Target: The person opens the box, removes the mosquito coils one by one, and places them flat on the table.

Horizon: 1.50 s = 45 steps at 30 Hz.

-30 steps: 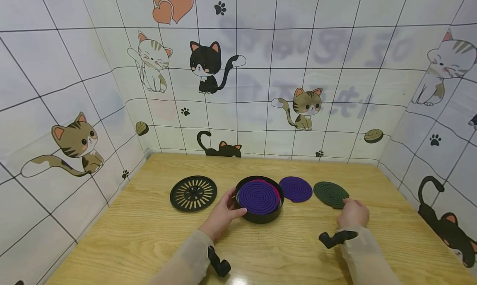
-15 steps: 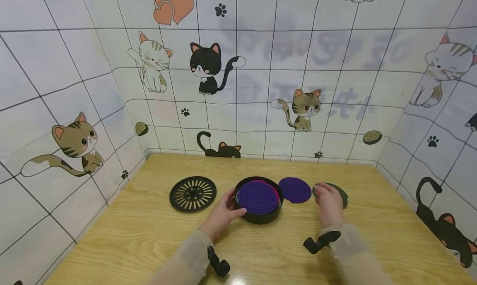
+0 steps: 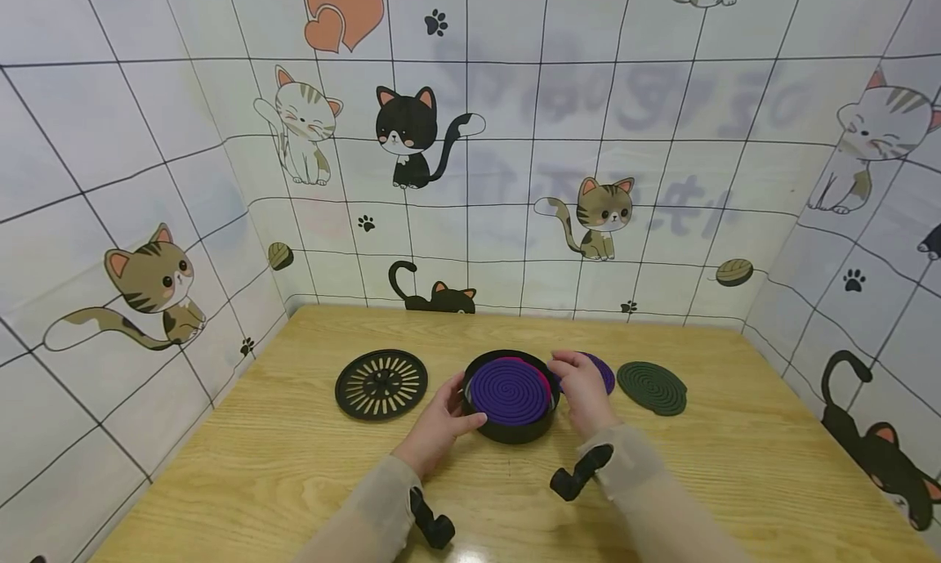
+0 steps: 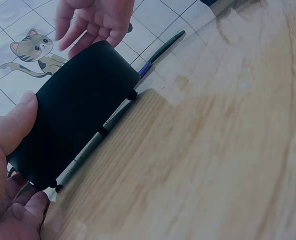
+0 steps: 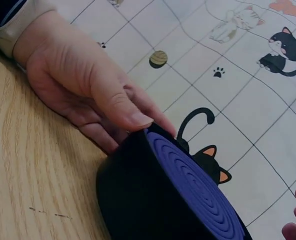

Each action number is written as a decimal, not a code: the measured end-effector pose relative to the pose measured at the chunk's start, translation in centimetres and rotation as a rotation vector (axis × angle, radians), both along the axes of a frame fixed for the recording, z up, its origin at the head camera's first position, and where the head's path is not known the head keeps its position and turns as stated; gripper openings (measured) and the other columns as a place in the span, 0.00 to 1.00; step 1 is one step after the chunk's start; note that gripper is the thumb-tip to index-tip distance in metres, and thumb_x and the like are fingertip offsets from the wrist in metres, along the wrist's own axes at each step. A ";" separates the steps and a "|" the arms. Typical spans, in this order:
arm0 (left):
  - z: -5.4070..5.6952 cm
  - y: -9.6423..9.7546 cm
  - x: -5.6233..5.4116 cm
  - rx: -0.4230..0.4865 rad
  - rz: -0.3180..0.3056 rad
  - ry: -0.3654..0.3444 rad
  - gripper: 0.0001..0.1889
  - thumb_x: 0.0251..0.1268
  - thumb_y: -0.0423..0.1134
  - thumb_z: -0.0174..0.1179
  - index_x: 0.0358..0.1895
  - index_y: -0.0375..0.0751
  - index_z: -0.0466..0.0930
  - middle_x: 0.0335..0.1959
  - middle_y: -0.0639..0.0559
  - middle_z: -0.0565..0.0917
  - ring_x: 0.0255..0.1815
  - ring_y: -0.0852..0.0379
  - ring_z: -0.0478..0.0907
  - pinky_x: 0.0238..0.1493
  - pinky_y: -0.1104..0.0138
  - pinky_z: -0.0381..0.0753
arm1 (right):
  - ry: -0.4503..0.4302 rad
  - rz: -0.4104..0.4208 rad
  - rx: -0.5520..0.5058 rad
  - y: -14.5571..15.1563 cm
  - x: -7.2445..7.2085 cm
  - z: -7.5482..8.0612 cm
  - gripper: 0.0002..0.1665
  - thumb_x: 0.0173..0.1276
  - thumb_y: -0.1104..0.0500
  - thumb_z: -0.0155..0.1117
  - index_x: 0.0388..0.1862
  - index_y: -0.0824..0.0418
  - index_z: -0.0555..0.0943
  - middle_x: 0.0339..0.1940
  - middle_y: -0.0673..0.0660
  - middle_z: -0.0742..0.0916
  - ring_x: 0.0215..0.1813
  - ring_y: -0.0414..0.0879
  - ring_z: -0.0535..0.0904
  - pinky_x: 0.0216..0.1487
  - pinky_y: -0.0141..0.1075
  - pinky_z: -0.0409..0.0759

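Note:
My left hand grips the left side of a round black holder, its thumb against the wall in the left wrist view. Inside lies a purple spiral coaster, with a pink edge showing under it at the upper right. Holding nothing that I can see, my right hand is beside the holder's right rim, fingers loosely bent. Whether it touches the rim is unclear. It partly covers a second purple spiral coaster on the table. Further right, a dark green spiral coaster lies flat.
A black slotted disc with a small knob in its middle lies left of the holder on the wooden table. Behind the table stands a wall covering printed with cats. Small feet under the holder show in the left wrist view.
My right hand has moved left from the green coaster, passing over it, to the holder's right side. The left hand and the holder have stayed in place.

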<state>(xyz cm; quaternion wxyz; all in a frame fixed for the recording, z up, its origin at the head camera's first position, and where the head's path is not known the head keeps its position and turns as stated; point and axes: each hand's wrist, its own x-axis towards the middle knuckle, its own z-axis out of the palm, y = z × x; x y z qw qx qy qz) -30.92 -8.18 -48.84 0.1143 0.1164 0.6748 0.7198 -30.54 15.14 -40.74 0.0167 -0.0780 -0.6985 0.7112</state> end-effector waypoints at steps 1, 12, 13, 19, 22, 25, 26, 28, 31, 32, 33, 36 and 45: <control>0.0 0.0 0.0 0.001 0.001 -0.001 0.49 0.57 0.38 0.70 0.77 0.44 0.45 0.76 0.39 0.51 0.75 0.40 0.50 0.70 0.53 0.60 | 0.004 0.010 0.021 -0.2 -0.2 -0.2 0.24 0.74 0.62 0.52 0.66 0.69 0.66 0.71 0.66 0.64 0.73 0.62 0.54 0.72 0.55 0.53; 0.0 0.1 0.0 -0.018 0.007 0.006 0.50 0.56 0.40 0.71 0.77 0.44 0.45 0.76 0.38 0.52 0.74 0.39 0.51 0.69 0.52 0.62 | 0.042 0.035 0.237 -2.0 -1.6 -2.3 0.21 0.71 0.62 0.58 0.61 0.67 0.72 0.60 0.65 0.75 0.62 0.57 0.69 0.63 0.50 0.69; 0.0 0.1 0.0 -0.018 0.007 0.010 0.50 0.57 0.40 0.70 0.77 0.43 0.45 0.75 0.38 0.52 0.74 0.39 0.51 0.69 0.52 0.62 | 0.048 0.035 0.251 -2.0 -1.7 -2.4 0.21 0.71 0.62 0.58 0.61 0.67 0.72 0.60 0.65 0.75 0.63 0.57 0.69 0.63 0.50 0.69; 0.0 0.1 0.1 -0.009 0.007 0.011 0.49 0.57 0.39 0.70 0.77 0.42 0.45 0.75 0.37 0.52 0.74 0.39 0.52 0.69 0.52 0.61 | 0.056 0.021 0.247 -2.6 -1.9 -2.8 0.22 0.70 0.62 0.59 0.61 0.67 0.73 0.60 0.66 0.76 0.61 0.58 0.71 0.63 0.50 0.70; 0.1 0.2 0.1 -0.003 0.002 0.008 0.49 0.58 0.39 0.69 0.77 0.43 0.45 0.75 0.38 0.52 0.74 0.39 0.52 0.69 0.52 0.62 | 0.051 0.007 0.252 -2.9 -1.9 -3.0 0.22 0.70 0.61 0.60 0.61 0.66 0.74 0.59 0.65 0.77 0.60 0.57 0.72 0.62 0.50 0.71; 0.1 0.2 0.1 0.002 -0.002 0.014 0.49 0.59 0.38 0.69 0.77 0.42 0.44 0.75 0.37 0.52 0.74 0.39 0.52 0.69 0.51 0.62 | 0.063 0.001 0.257 -3.0 -1.9 -3.0 0.22 0.69 0.61 0.60 0.61 0.66 0.74 0.60 0.65 0.77 0.61 0.58 0.72 0.62 0.51 0.71; 0.1 0.2 0.1 0.004 -0.001 0.010 0.49 0.58 0.38 0.69 0.77 0.42 0.44 0.75 0.37 0.52 0.74 0.39 0.52 0.69 0.52 0.62 | 0.063 -0.001 0.255 -3.1 -1.9 -3.0 0.22 0.69 0.61 0.61 0.61 0.65 0.74 0.60 0.65 0.77 0.61 0.57 0.72 0.62 0.50 0.71; 0.1 0.2 0.1 0.005 0.001 0.010 0.49 0.58 0.39 0.69 0.77 0.42 0.44 0.75 0.37 0.52 0.74 0.39 0.52 0.69 0.52 0.62 | 0.070 -0.001 0.253 -3.1 -1.9 -3.0 0.22 0.69 0.62 0.61 0.61 0.66 0.74 0.60 0.65 0.77 0.61 0.57 0.72 0.63 0.51 0.71; 0.1 0.1 0.0 0.000 0.005 0.012 0.49 0.58 0.39 0.69 0.77 0.41 0.45 0.75 0.36 0.53 0.74 0.39 0.53 0.69 0.52 0.62 | 0.076 -0.007 0.249 -3.1 -1.9 -3.0 0.22 0.69 0.63 0.61 0.61 0.66 0.75 0.60 0.65 0.77 0.61 0.58 0.72 0.62 0.51 0.71; 0.0 0.2 0.0 0.000 0.004 0.009 0.49 0.58 0.39 0.70 0.77 0.42 0.45 0.75 0.37 0.53 0.74 0.39 0.53 0.69 0.52 0.62 | 0.077 -0.010 0.245 -3.1 -1.9 -3.0 0.22 0.68 0.63 0.60 0.60 0.66 0.75 0.60 0.66 0.77 0.61 0.58 0.72 0.62 0.51 0.71; 0.0 0.1 -0.1 0.000 0.003 0.012 0.49 0.58 0.39 0.70 0.77 0.41 0.45 0.75 0.37 0.53 0.74 0.39 0.53 0.69 0.52 0.62 | 0.078 -0.014 0.241 -3.1 -1.9 -2.9 0.22 0.68 0.63 0.60 0.60 0.66 0.75 0.60 0.66 0.77 0.60 0.58 0.72 0.62 0.51 0.72; -0.1 0.1 -0.1 -0.004 -0.002 0.015 0.49 0.57 0.40 0.70 0.77 0.42 0.45 0.75 0.37 0.53 0.74 0.39 0.53 0.69 0.52 0.62 | 0.083 -0.020 0.227 -3.1 -1.9 -2.9 0.22 0.68 0.64 0.61 0.60 0.66 0.75 0.60 0.66 0.76 0.59 0.59 0.72 0.60 0.51 0.72; -0.2 0.1 -0.1 0.007 -0.006 0.014 0.50 0.57 0.40 0.70 0.77 0.42 0.44 0.75 0.37 0.52 0.74 0.39 0.52 0.69 0.52 0.62 | 0.093 -0.011 0.199 -2.8 -2.0 -2.4 0.24 0.68 0.66 0.60 0.63 0.66 0.72 0.61 0.65 0.73 0.60 0.57 0.70 0.59 0.49 0.73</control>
